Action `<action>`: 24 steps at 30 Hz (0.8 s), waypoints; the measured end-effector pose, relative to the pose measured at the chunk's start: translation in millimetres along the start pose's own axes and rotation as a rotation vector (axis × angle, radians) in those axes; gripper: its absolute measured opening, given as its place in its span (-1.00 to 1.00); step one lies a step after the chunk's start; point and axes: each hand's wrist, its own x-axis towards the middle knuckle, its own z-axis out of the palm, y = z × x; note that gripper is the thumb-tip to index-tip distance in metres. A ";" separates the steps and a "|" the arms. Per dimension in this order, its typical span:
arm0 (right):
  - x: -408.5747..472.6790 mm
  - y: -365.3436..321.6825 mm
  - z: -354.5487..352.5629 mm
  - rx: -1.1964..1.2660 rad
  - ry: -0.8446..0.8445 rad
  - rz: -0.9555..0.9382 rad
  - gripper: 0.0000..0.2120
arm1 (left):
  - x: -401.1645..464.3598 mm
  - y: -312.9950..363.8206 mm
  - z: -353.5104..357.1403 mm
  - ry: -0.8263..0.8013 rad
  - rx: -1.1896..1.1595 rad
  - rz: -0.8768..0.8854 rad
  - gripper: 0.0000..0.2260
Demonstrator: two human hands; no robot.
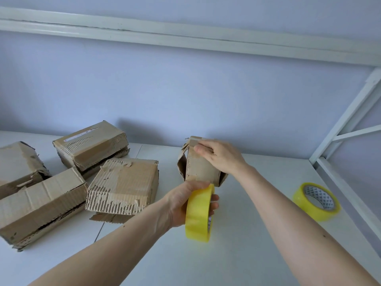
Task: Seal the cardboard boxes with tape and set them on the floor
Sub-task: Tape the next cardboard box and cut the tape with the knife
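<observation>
A small worn cardboard box (199, 166) stands on end on the white table (257, 234), its side flaps loose. My right hand (220, 156) rests over its top far corner, fingers laid on the cardboard. Just below the box, my left hand (185, 205) grips a yellow tape roll (199, 215) held on edge, the roll touching the box's lower end. A strip of tape appears to run up the box face.
Several battered cardboard boxes (123, 186) lie on the left half of the table. A second yellow tape roll (316, 201) lies at the right, near the white metal frame (346, 190). A pale wall stands behind.
</observation>
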 end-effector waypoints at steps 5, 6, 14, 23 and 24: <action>4.5 -6.6 -20.3 -0.024 0.151 -0.014 -0.52 | -9.8 8.9 0.7 -0.054 0.056 0.181 -0.54; 7.4 -9.3 -28.6 -0.051 0.145 -0.007 -0.51 | -12.5 10.2 0.9 -0.088 0.069 0.198 -0.50; 18.6 -20.6 -66.6 0.001 -0.099 0.049 -0.40 | -34.2 9.6 7.4 -0.150 0.186 0.150 -0.76; 16.5 -8.4 -48.2 -0.031 -0.148 0.239 -0.35 | -23.4 0.9 14.7 -0.053 0.106 0.174 -0.63; 16.2 -8.9 -44.9 -0.060 -0.051 0.238 -0.38 | -22.0 1.5 16.0 -0.055 0.096 0.176 -0.62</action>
